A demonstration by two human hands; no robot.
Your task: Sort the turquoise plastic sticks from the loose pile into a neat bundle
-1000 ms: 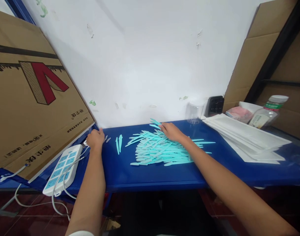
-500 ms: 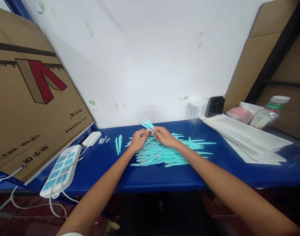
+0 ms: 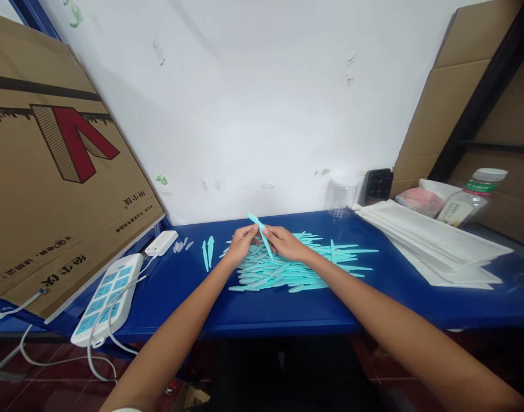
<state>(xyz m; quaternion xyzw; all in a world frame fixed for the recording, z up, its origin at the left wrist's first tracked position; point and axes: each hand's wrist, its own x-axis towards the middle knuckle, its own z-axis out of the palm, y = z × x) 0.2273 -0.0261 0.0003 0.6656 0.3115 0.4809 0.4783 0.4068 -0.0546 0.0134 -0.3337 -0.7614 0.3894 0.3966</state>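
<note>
A heap of thin turquoise plastic sticks (image 3: 296,268) lies on the blue table (image 3: 262,309). Over the heap's left end my left hand (image 3: 241,242) and my right hand (image 3: 283,240) meet, both pinched on one turquoise stick (image 3: 262,231) that slants between the fingertips. Two separate turquoise sticks (image 3: 207,252) lie side by side to the left of the heap. A few small clear bits (image 3: 180,246) rest further left.
A white adapter (image 3: 161,242) and a white power strip (image 3: 107,297) with cables lie at the table's left end, below a leaning cardboard box (image 3: 51,171). A stack of white flat bags (image 3: 433,243), a clear jar (image 3: 341,197), a black device (image 3: 375,185) and a bottle (image 3: 470,197) stand right.
My left hand came from the adapter at the far left to the heap and joined my right hand. The right hand lifted off the pile, and both now pinch one stick.
</note>
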